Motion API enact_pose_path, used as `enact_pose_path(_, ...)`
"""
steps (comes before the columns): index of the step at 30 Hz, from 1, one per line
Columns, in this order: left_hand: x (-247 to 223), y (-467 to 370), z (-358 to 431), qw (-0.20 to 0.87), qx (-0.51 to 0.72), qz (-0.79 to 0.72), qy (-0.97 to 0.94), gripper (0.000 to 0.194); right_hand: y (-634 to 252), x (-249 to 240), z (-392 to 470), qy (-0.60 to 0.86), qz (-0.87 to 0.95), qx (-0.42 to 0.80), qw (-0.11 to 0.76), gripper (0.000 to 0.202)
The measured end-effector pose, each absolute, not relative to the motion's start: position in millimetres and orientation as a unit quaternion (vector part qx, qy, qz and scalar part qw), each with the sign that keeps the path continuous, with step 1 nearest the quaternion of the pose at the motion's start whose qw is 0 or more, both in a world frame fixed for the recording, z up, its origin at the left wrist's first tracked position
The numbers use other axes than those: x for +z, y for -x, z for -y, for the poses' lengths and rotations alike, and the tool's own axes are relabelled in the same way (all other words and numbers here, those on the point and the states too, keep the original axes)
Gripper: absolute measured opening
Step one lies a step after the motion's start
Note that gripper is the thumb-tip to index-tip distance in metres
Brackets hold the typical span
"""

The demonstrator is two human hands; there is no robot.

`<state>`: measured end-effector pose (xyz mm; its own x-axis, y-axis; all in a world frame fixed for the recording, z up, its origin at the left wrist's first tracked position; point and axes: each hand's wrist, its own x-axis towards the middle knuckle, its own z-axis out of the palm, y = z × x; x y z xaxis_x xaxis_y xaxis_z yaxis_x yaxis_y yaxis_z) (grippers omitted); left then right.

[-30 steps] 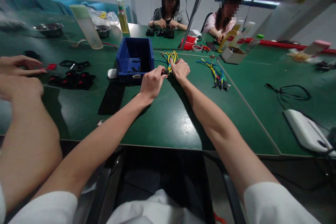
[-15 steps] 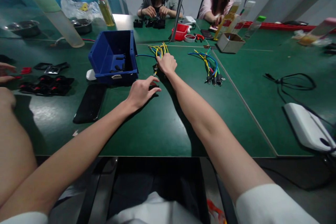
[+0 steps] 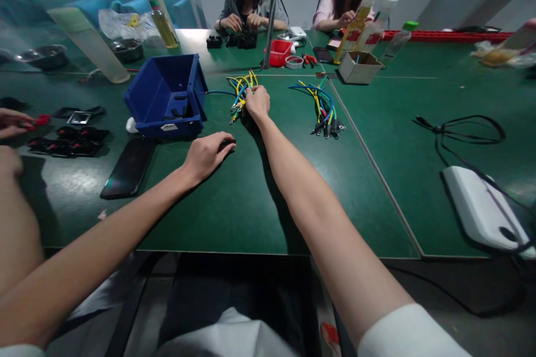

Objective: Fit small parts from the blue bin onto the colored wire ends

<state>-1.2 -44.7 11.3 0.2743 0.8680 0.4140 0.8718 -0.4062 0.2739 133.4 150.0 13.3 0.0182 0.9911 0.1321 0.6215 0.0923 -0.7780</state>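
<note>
Touching the loose bundle of thin yellow, blue and green plastic-coated wires with metal tips (image 3: pixel 240 88) is the right hand (image 3: pixel 258 101), on its right side, fingers curled over it; can't tell if they're clenched or just laid on. Bundle sits on the green, smooth-topped worktop (image 3: pixel 226 212), just right of the blue open-fronted plastic bin (image 3: pixel 167 128), one blue strand running left to the bin. Long axis is roughly fore-aft, tips toward the wearer and a bit left. Left hand (image 3: pixel 209 153) is the farther of the two: bundle is ahead of it and to its right, gap between. Its thumb and forefinger are bent toward each other around something dark; part or shadow, can't tell. Second bundle, same colours, black-sleeved ring-tipped ends (image 3: pixel 324 103), lies apart to the right hand's right, sleeved ends nearer the wearer
</note>
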Motion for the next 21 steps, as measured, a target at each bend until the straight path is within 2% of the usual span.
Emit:
enact_pose_path(4, 11, -3, 47, 0.024, -0.274, 0.560, 0.782, 0.027, -135, 13, -155, 0.620, 0.648, 0.266, 0.353, 0.035)
enact_pose_path(7, 11, -3, 48, 0.028, -0.279, 0.558, 0.781, 0.027, -137, 14, -158, 0.604, 0.629, 0.285, 0.398, 0.034)
enact_pose_path(11, 11, -1, 45, 0.025, -0.249, 0.552, 0.796, 0.023, -145, 18, -160, 0.524, 0.577, 0.443, 0.443, 0.017)
enact_pose_path(15, 14, -2, 41, 0.041, -0.198, 0.566, 0.799, 0.017, -152, 19, -161, 0.453, 0.508, 0.575, 0.454, 0.023)
enact_pose_path(18, 15, -5, 38, 0.049, -0.180, 0.585, 0.789, 0.014, -151, 15, -159, 0.438, 0.513, 0.576, 0.462, 0.024)
enact_pose_path(21, 15, -6, 35, 0.053, -0.180, 0.586, 0.788, 0.013, -147, 11, -151, 0.459, 0.538, 0.525, 0.473, 0.020)
